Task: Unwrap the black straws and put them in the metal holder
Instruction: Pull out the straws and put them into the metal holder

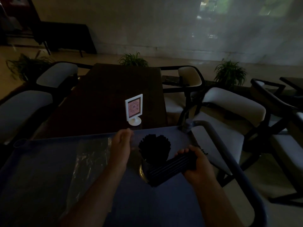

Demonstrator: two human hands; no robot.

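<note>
Blue cart (pixel 147 202) | right hand (pixel 196 167) grip holds black straws (pixel 170 169) | left hand (pixel 122 145) grip wide

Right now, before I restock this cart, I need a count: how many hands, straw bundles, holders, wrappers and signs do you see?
Hands: 2, left hand, right hand
Straw bundles: 2, held bundle, bundle in holder
Holder: 1
Wrapper: 1
Sign: 1
Total: 7

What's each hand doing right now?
Left hand: cannot be told; too dim to see its fingers.
Right hand: closed, holding a bundle of black straws.
</note>
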